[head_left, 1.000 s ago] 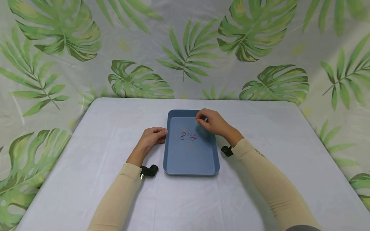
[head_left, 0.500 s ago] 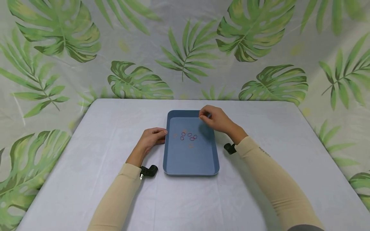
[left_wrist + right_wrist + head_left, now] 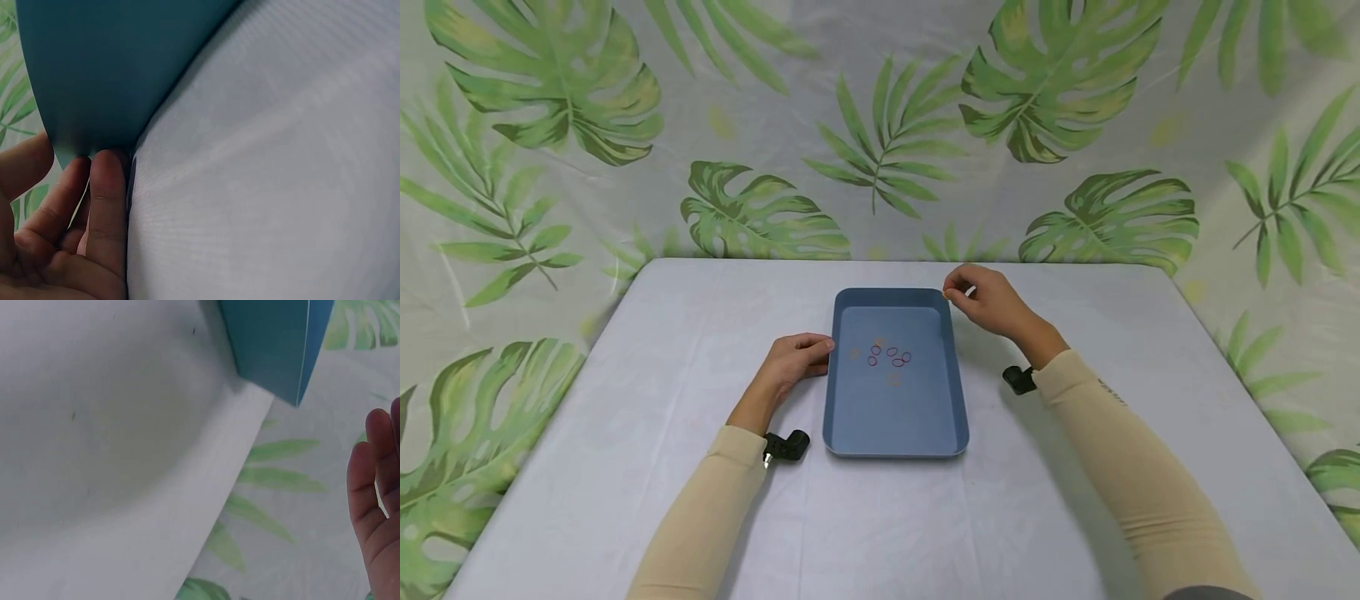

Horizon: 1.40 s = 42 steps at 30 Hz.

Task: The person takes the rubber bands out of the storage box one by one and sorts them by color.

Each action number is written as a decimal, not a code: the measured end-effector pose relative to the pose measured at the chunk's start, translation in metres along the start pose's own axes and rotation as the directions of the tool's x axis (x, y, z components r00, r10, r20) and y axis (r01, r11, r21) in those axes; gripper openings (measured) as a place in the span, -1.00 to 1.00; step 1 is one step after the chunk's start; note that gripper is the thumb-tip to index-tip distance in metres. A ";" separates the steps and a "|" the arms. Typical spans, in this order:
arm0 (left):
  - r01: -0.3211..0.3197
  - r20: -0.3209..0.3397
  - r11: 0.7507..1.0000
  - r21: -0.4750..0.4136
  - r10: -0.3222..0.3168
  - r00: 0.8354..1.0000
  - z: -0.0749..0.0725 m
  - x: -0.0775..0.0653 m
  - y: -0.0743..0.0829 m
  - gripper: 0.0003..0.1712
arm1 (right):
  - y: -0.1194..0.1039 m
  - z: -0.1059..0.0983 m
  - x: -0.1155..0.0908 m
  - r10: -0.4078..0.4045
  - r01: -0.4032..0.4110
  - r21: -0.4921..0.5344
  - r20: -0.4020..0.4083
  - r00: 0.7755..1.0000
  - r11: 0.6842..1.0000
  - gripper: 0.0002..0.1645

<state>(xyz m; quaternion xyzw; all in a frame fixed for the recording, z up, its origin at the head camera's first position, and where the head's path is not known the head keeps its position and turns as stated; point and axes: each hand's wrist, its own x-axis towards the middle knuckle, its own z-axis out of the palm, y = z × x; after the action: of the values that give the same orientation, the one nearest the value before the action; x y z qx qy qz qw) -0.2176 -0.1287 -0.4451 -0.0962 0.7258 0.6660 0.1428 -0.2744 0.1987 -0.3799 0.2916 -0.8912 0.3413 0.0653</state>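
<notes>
A blue tray [image 3: 895, 421] lies on the table, with several small red rubber bands [image 3: 902, 360] near its middle and a few pale orange ones [image 3: 894, 380] around them. At the tray's left side, my left hand [image 3: 793, 360] grips the rim, thumb on top and fingers against the outer wall [image 3: 119, 75]. My right hand [image 3: 988, 300] is over the far right corner, thumb and index finger pinched together. A tiny orange bit, seemingly a rubber band [image 3: 946, 294], shows at those fingertips. In the right wrist view only a few fingers [image 3: 361, 481] appear; the pinch is out of frame.
A white cloth [image 3: 715, 308] covers the table. Behind it hangs a leaf-patterned curtain [image 3: 895, 125]. Each wrist carries a small black camera, the left one [image 3: 787, 444] beside the tray's lower left side and the right one [image 3: 1018, 380] to its right.
My right hand has moved right and away from me, from above the tray's inside to its far right corner. The left hand, the tray and the bands in it stay put.
</notes>
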 end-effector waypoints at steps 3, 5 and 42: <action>0.000 0.000 1.000 0.003 0.000 1.000 0.001 0.000 0.000 -0.59 | 0.006 -0.007 -0.003 0.015 -0.015 -0.012 -0.010 1.000 1.000 -0.89; 0.004 -0.001 1.000 0.004 -0.004 1.000 0.001 0.001 0.000 -0.59 | 0.010 -0.011 -0.005 0.024 -0.024 -0.022 -0.014 1.000 0.999 -0.88; -0.005 0.006 1.000 0.030 0.004 1.000 0.001 -0.002 0.000 -0.57 | 0.071 -0.028 -0.041 0.273 -0.269 -0.125 0.019 0.962 0.955 -0.79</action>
<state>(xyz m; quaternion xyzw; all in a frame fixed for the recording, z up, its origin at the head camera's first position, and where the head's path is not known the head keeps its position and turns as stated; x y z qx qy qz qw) -0.2155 -0.1275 -0.4447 -0.0905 0.7355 0.6556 0.1448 -0.2831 0.2787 -0.4127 0.1682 -0.9428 0.2871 0.0191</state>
